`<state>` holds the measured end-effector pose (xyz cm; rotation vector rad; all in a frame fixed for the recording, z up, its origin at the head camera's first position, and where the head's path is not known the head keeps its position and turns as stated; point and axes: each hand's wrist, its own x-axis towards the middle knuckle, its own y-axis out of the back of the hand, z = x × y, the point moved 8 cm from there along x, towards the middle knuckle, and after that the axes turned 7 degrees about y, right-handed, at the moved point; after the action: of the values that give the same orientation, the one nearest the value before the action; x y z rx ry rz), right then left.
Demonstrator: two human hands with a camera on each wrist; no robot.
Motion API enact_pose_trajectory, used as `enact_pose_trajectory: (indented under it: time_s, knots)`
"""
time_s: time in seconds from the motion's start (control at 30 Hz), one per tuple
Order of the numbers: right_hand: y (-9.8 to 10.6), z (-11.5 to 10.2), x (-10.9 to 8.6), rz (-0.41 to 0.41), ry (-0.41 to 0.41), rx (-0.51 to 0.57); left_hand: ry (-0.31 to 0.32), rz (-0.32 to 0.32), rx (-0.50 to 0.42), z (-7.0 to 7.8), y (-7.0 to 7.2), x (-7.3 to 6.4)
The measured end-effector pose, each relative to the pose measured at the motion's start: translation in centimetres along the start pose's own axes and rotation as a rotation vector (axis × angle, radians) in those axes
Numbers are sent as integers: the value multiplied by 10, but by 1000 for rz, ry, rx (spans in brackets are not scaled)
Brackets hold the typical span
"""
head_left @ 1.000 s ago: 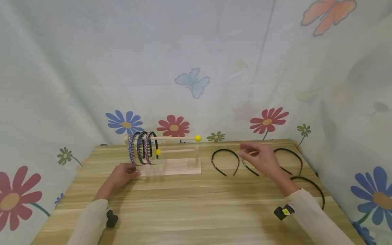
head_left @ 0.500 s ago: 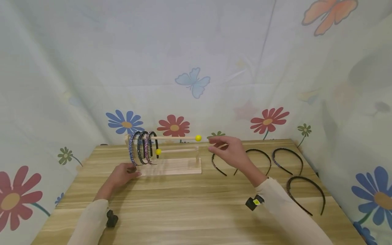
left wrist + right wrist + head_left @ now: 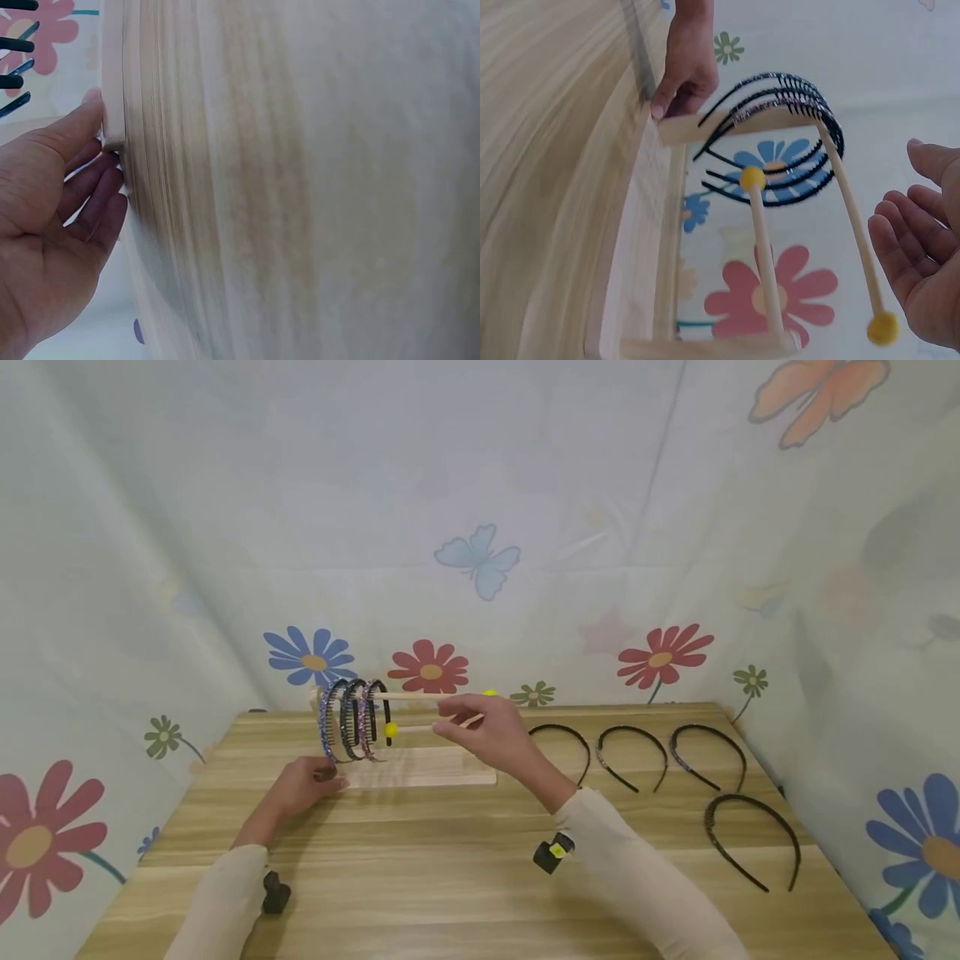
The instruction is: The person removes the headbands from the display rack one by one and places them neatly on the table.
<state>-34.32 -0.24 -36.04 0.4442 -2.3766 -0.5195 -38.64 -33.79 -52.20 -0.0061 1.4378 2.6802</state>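
A wooden headband stand (image 3: 435, 768) has two rods, each tipped with a yellow ball. Blue (image 3: 325, 724), dark (image 3: 347, 727) and pink (image 3: 363, 724) glittery toothed headbands hang at the left on its upper rod (image 3: 855, 221). My left hand (image 3: 296, 789) grips the left end of the base; in the left wrist view, the thumb touches the base (image 3: 112, 75) and curled fingers lie at its end. My right hand (image 3: 491, 735) is before the rods' right part, fingers loosely bent and holding nothing. In the right wrist view it is apart from the upper rod's ball (image 3: 883, 328).
On the wooden table (image 3: 420, 877) at the right lie several black headbands: one partly behind my right hand (image 3: 581, 747), one beside it (image 3: 632, 728), another farther right (image 3: 708, 727), and one nearer the front (image 3: 757, 799). A flowered cloth (image 3: 555, 635) hangs behind.
My right hand has moved left from over the loose headbands to the stand's rods, uncovering headbands on the table. My left hand stays at the base's end.
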Motion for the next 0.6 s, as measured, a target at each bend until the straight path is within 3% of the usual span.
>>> enact_pose_trajectory:
  time_s: [0.33, 0.6]
  knots:
    - [-59, 7, 18, -52, -110, 41, -11, 12, 7, 0, 2, -3]
    - [-91, 12, 29, -49, -117, 90, -47, 40, -8, 3, 3, -2]
